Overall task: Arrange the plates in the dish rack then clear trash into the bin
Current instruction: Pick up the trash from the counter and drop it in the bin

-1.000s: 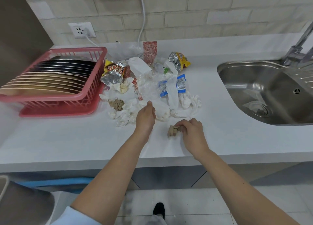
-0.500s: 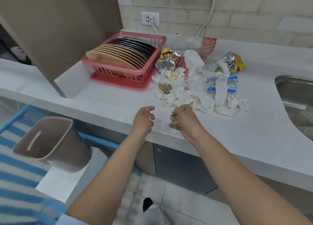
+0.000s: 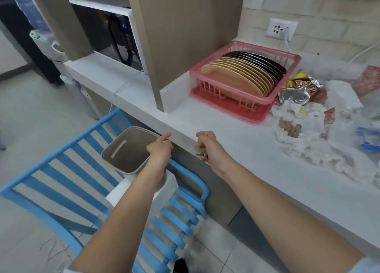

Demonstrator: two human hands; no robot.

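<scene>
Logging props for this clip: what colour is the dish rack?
Pink, with a matching tray beneath the dish rack; head view, the only one.

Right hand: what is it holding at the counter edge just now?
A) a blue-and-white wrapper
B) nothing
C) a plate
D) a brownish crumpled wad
D: the right hand has its fingers curled round a brownish crumpled wad at the counter edge, beside the bin.
</scene>
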